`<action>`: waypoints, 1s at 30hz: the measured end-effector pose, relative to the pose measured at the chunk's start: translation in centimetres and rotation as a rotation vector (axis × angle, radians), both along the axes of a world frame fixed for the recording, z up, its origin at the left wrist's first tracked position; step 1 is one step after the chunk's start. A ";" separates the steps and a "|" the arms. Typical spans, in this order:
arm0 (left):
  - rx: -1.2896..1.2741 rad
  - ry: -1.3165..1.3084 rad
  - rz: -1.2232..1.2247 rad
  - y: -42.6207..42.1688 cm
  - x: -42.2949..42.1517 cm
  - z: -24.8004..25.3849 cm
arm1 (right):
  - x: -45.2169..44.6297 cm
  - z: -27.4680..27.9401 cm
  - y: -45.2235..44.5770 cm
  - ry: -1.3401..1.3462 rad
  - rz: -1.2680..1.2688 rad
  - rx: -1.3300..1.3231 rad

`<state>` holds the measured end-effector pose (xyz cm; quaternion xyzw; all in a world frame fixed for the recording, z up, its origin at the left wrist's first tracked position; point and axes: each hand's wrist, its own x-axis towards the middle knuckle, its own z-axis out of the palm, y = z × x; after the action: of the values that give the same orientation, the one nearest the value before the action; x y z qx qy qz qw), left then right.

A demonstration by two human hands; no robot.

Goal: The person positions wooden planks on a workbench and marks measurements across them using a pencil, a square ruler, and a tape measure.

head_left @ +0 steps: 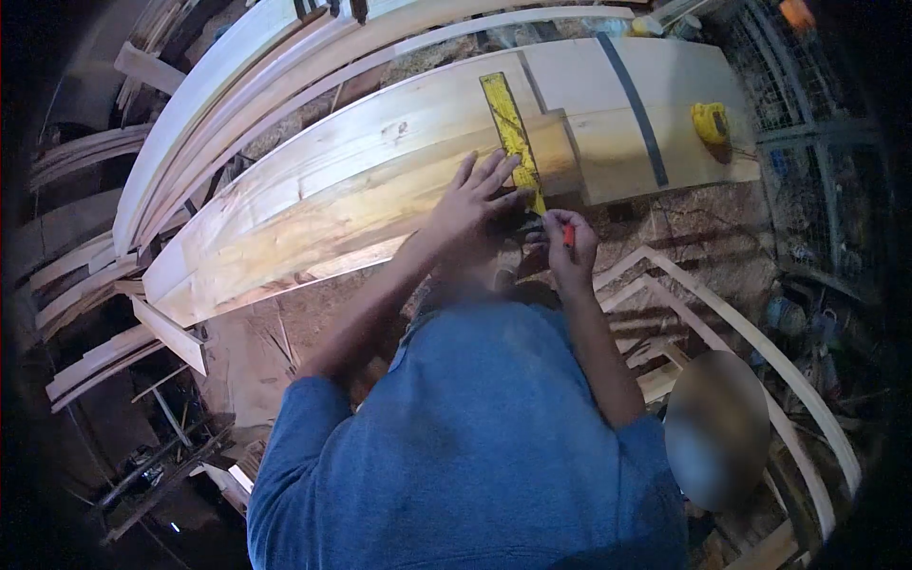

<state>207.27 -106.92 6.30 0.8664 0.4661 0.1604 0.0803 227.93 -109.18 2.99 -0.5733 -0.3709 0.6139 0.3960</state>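
Observation:
A long pale wooden panel (332,190) lies across the view. On it rests a yellow ruler-like strip (508,123), slanting down toward me, with dark marks on its face. My left hand (480,195) lies beside and partly over the strip's lower part, fingers spread on the wood. At the strip's lower end, my right hand (570,247) is closed around a small red-orange object (569,235), perhaps a marker; its tip is too small to make out. A yellow tape measure (710,123) sits near the panel's right end.
A dark strip (634,109) crosses the panel right of the ruler. Long curved boards (237,95) are stacked beyond it. More boards lie at the left (171,332), and curved wooden strips (741,323) at the lower right. Wire mesh (807,123) stands at the right.

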 end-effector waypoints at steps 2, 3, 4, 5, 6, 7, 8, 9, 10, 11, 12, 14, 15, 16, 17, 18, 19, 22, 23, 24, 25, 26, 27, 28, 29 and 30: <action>-0.072 -0.040 -0.052 0.7 0.0 -0.6 | 0.2 -1.0 0.3 -0.087 0.015 0.076; -0.077 -0.073 -0.042 0.7 0.1 -0.8 | 0.6 -2.5 0.5 -0.209 0.033 0.182; -0.081 -0.107 -0.031 0.7 0.3 -1.1 | 1.1 -3.9 0.5 -0.332 0.052 0.288; -0.084 -0.140 -0.020 0.7 0.5 -1.3 | 1.3 -3.3 0.7 -0.355 0.008 0.278; -0.094 -0.155 -0.029 1.0 0.7 -1.4 | 1.6 -1.5 1.1 -0.377 -0.035 0.267; -0.105 -0.169 -0.038 1.3 1.0 -1.6 | 1.9 0.0 1.6 -0.399 -0.078 0.254; -0.117 -0.184 -0.046 1.4 1.2 -1.7 | 2.3 1.2 2.0 -0.374 -0.086 0.243; -0.139 -0.183 -0.040 1.5 1.5 -1.5 | 2.9 2.2 2.5 -0.351 -0.096 0.234; -0.159 -0.183 -0.035 1.5 1.7 -1.1 | 3.3 2.1 2.9 -0.348 -0.109 0.258; -0.179 -0.186 -0.032 1.5 1.9 -0.9 | 3.7 2.1 3.3 -0.345 -0.121 0.283; -0.176 -0.176 -0.031 1.6 1.9 -1.0 | 3.9 2.1 4.0 -0.385 -0.090 0.369; -0.167 -0.159 -0.029 1.5 1.9 -1.2 | 4.1 2.5 5.6 -0.467 -0.026 0.544; -0.167 -0.167 -0.034 1.6 1.9 -1.2 | 3.8 2.4 6.4 -0.432 -0.002 0.569; -0.166 -0.174 -0.040 1.6 1.9 -1.1 | 3.2 2.4 7.1 -0.398 0.022 0.595; -0.167 -0.181 -0.045 1.5 1.8 -1.1 | 2.5 2.4 7.5 -0.362 0.046 0.619; -0.161 -0.164 -0.049 1.4 1.7 -1.3 | 1.9 2.4 7.6 -0.333 0.069 0.619; -0.153 -0.145 -0.052 1.4 1.6 -1.7 | 1.1 2.2 7.8 -0.302 0.093 0.621; -0.144 -0.131 -0.062 1.5 1.5 -1.8 | -0.2 1.3 8.3 -0.299 0.086 0.689; -0.144 -0.133 -0.061 1.5 1.5 -1.7 | -0.5 1.3 8.5 -0.312 0.074 0.721; -0.145 -0.140 -0.061 1.5 1.5 -1.7 | -0.6 1.5 8.7 -0.327 0.075 0.710; -0.146 -0.148 -0.061 1.5 1.4 -1.6 | -0.7 1.8 8.9 -0.341 0.075 0.699; -0.148 -0.155 -0.061 1.5 1.4 -1.5 | -0.7 2.1 9.2 -0.355 0.075 0.688; -0.150 -0.150 -0.058 1.5 1.5 -1.4 | -0.8 2.3 9.5 -0.367 0.087 0.693; -0.153 -0.145 -0.055 1.6 1.5 -1.2 | -0.8 2.4 10.0 -0.380 0.100 0.699; -0.155 -0.140 -0.052 1.6 1.5 -1.1 | -0.9 2.3 10.5 -0.392 0.112 0.705; -0.162 -0.145 -0.052 1.6 1.5 -1.1 | -1.0 2.0 10.9 -0.397 0.111 0.745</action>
<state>208.79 -105.35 5.22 0.8550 0.4477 0.1824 0.1878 226.93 -98.28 4.94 -0.4773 -0.6668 0.3359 0.4633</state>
